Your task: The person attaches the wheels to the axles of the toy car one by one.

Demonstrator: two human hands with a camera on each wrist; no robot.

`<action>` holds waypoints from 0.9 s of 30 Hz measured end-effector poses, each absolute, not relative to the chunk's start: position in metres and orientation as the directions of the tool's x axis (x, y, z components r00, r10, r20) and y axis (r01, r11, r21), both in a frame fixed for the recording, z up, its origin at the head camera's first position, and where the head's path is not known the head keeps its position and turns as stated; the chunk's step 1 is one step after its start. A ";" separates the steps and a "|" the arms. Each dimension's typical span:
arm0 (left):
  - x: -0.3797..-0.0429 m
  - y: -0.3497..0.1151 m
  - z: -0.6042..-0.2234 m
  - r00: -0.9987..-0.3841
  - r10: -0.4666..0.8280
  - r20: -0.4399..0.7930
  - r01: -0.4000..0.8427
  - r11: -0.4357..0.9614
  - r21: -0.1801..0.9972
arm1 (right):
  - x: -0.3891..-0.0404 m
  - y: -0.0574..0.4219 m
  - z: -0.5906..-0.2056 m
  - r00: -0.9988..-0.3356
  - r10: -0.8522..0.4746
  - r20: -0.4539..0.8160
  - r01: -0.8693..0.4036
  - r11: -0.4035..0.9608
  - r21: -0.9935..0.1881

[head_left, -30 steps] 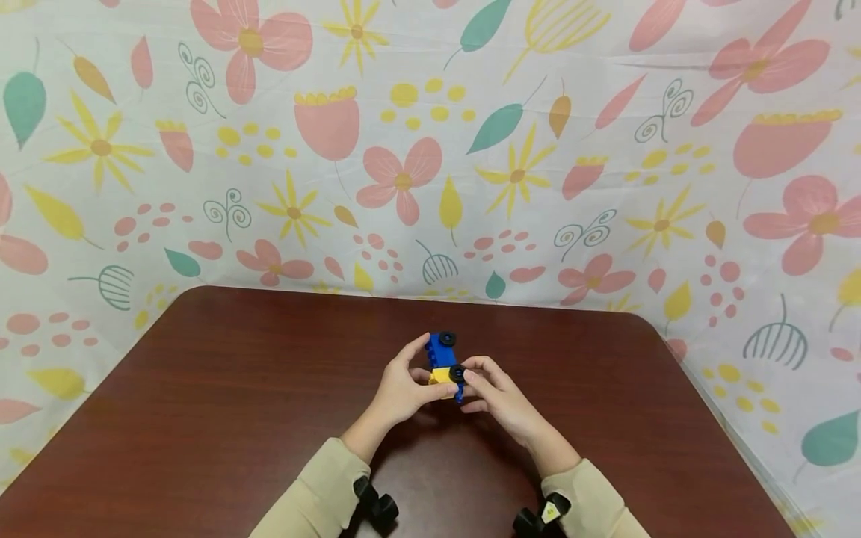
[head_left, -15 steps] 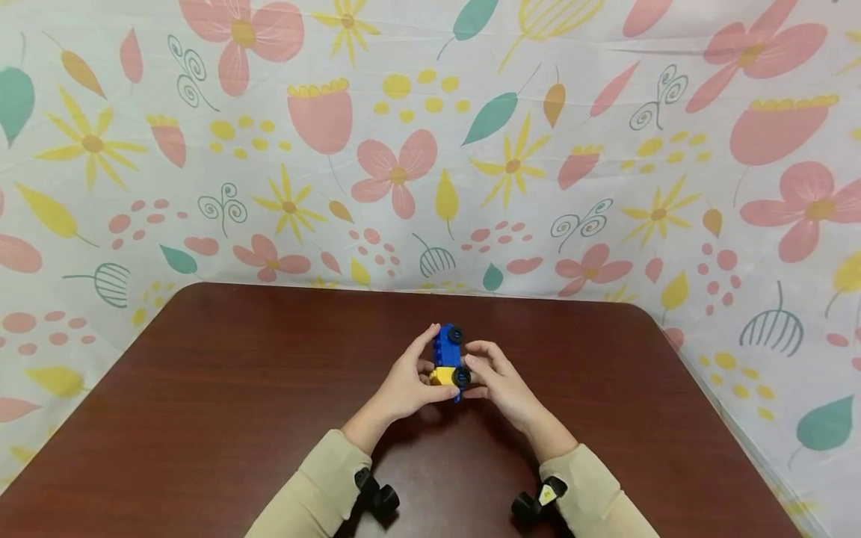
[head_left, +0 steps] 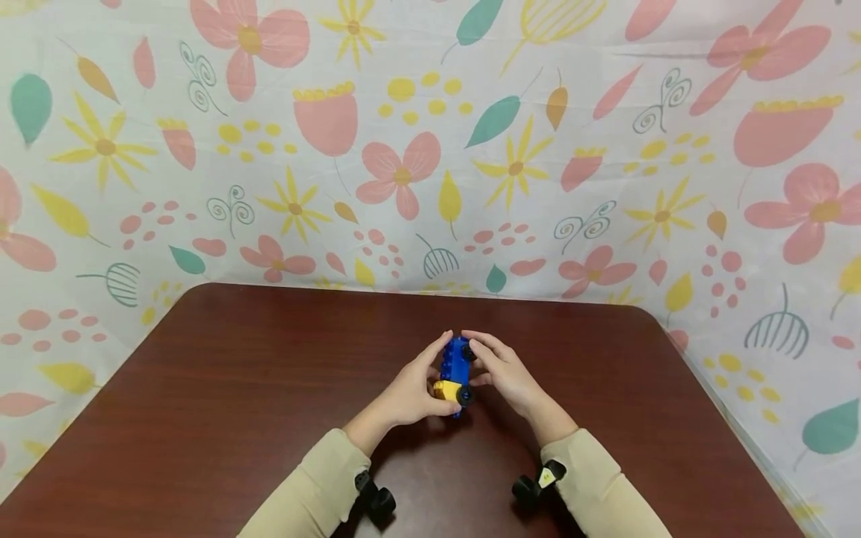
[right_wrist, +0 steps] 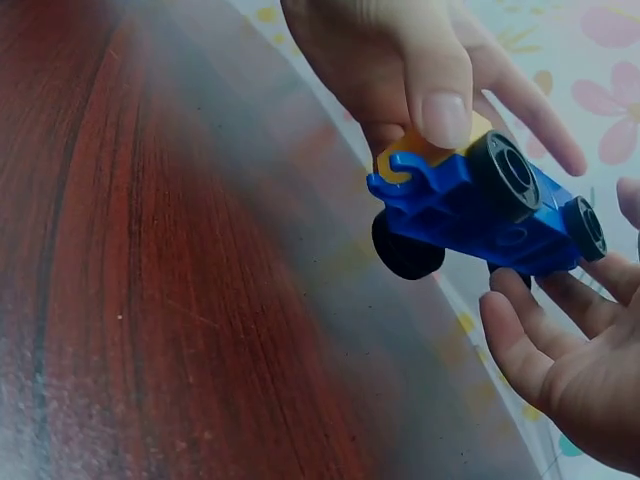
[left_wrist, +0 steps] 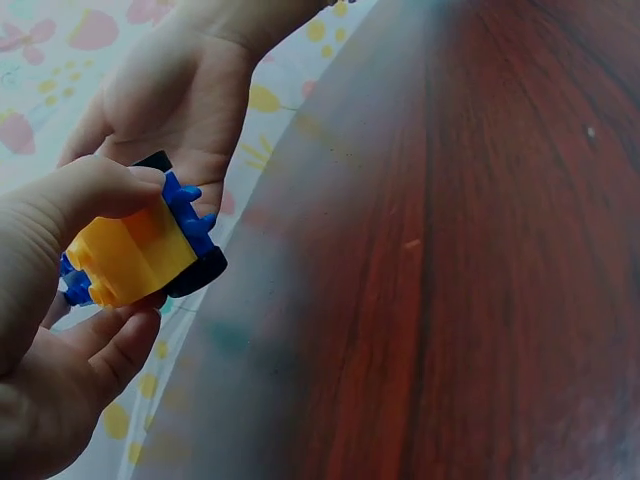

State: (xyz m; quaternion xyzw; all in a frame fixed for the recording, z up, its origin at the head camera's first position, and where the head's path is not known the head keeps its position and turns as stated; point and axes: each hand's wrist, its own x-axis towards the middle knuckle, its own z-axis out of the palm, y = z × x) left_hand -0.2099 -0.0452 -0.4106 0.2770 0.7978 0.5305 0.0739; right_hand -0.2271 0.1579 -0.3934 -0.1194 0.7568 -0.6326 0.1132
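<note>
A toy car [head_left: 456, 362] of building blocks, with a blue base, black wheels and a yellow block [left_wrist: 135, 255] on one end, is held up between both hands over the table. My left hand [head_left: 406, 392] grips it, thumb on the yellow end and fingers reaching along the studded side. In the right wrist view, its thumb presses the yellow block beside a blue hook [right_wrist: 405, 175]. My right hand [head_left: 507, 377] holds the far end, fingers at a black wheel [right_wrist: 585, 228]. The car's underside faces the right wrist camera. Fingers partly hide the far wheels.
A dark red-brown wooden table [head_left: 269, 388] lies beneath the hands. Behind it hangs a white cloth [head_left: 403, 90] printed with flowers and leaves. Black wrist cameras [head_left: 380, 504] are strapped over the beige sleeves [head_left: 316, 478].
The toy car has shifted slightly right and down, turning more upright in the head view. My right hand has moved from the near, yellow-end wheel up to the far wheel. The left hand keeps its grip.
</note>
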 end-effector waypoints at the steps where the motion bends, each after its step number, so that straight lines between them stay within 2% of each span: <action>1: -0.210 -0.046 -0.410 -0.838 0.518 0.170 0.357 0.286 0.889 | -0.227 0.158 -0.393 -0.947 -0.320 -0.020 -0.037 0.172 -0.984; 11: -0.207 -0.056 -0.406 -0.856 0.478 0.196 0.346 0.248 0.905 | -0.226 0.162 -0.394 -0.972 -0.233 0.000 -0.029 0.122 -0.992; 17: -0.207 -0.062 -0.404 -0.870 0.456 0.186 0.291 0.171 0.941 | -0.226 0.162 -0.396 -0.984 -0.177 -0.001 -0.011 0.068 -0.998; 27: -0.208 -0.069 -0.400 -0.905 0.408 0.119 0.188 0.134 0.973 | -0.223 0.163 -0.395 -0.989 -0.146 -0.021 0.023 -0.009 -1.000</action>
